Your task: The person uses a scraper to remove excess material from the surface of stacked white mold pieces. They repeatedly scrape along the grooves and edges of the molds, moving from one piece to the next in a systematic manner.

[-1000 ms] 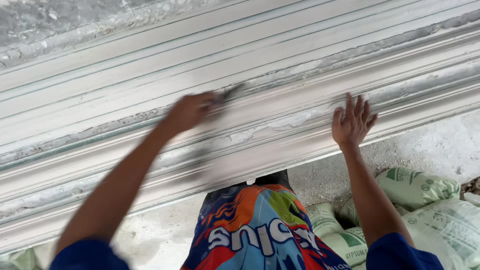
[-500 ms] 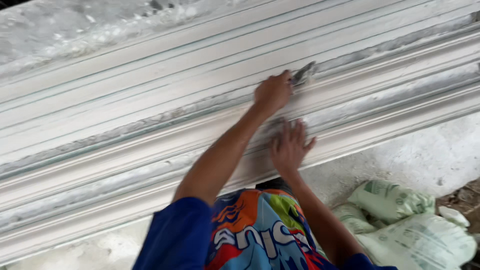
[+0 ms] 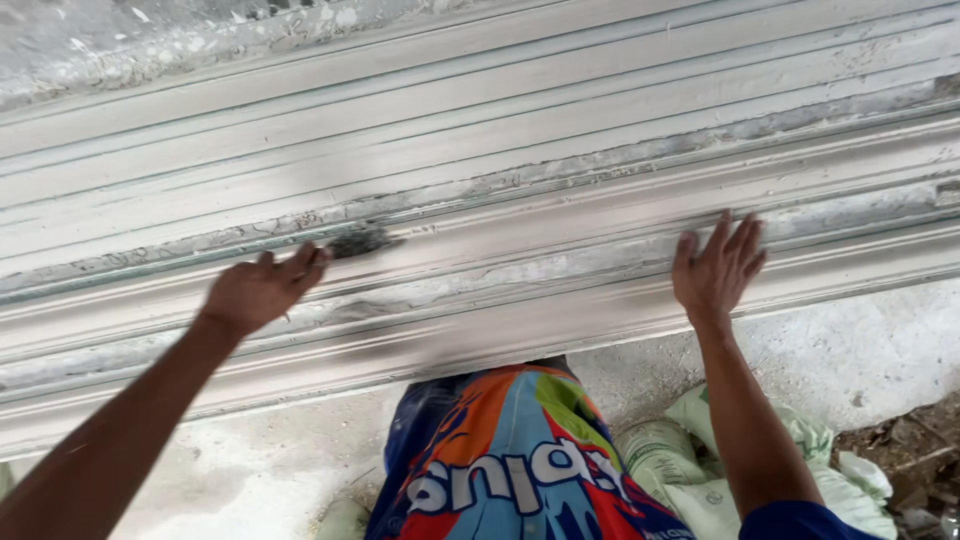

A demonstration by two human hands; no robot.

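A long white plaster moulding [image 3: 560, 190] with many parallel ridges and grooves runs across the whole view. My left hand [image 3: 258, 290] grips a small dark tool [image 3: 358, 241], blurred by motion, whose tip lies in a groove of the moulding. My right hand [image 3: 716, 268] rests flat on a lower ridge to the right, fingers spread, holding nothing. Both arms wear dark blue sleeves.
Below the moulding lies a pale concrete floor [image 3: 260, 470]. My colourful printed shorts [image 3: 510, 460] fill the bottom centre. Several pale green woven sacks [image 3: 690, 460] lie at bottom right, with rubble and debris [image 3: 910, 450] beside them.
My left hand with the tool has swept left along the groove. My right hand has shifted right and up along the lower ridge, away from the left hand.
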